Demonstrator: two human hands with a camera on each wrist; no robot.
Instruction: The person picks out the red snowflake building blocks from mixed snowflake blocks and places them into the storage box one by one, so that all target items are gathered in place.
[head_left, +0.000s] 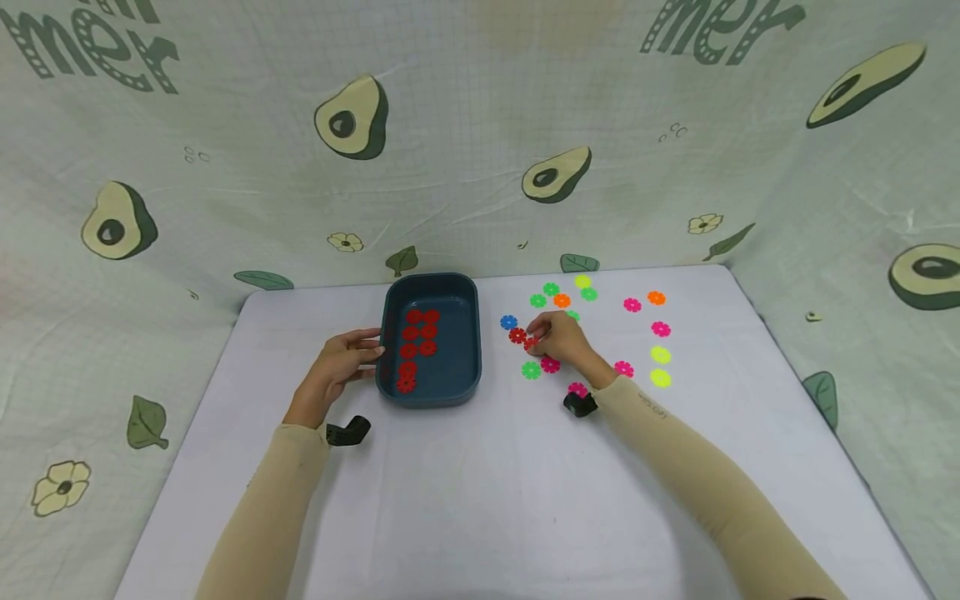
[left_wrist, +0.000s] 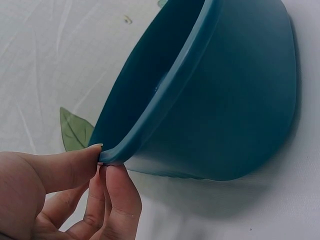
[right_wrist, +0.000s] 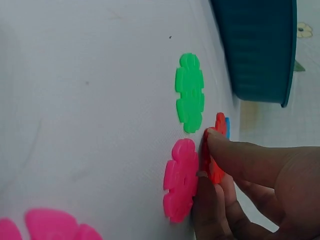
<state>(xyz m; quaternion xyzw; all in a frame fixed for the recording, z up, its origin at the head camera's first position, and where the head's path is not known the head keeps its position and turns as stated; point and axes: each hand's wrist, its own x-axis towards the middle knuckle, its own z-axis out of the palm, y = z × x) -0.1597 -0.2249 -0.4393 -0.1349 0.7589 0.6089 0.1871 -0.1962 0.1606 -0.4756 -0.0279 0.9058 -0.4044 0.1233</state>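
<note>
My left hand (head_left: 335,367) grips the left rim of a dark blue plastic tub (head_left: 459,346), thumb over the edge and fingers beneath, as the left wrist view shows. Several red flower-shaped discs lie inside along the tub's left half. Right of the tub, my right hand (head_left: 564,339) pinches a red flower disc (right_wrist: 205,150) at the white surface between thumb and fingertips. Just beyond it lie a second red disc (head_left: 517,335) and a blue disc (head_left: 508,322). A green disc (right_wrist: 190,93) and a pink disc (right_wrist: 181,181) are close by on the near side.
Green, orange and yellow discs (head_left: 583,282) lie behind the right hand. Farther right are pink discs (head_left: 661,329), an orange disc (head_left: 656,297) and two yellow discs (head_left: 661,378). A patterned cloth (head_left: 450,192) hangs behind the white table (head_left: 465,500).
</note>
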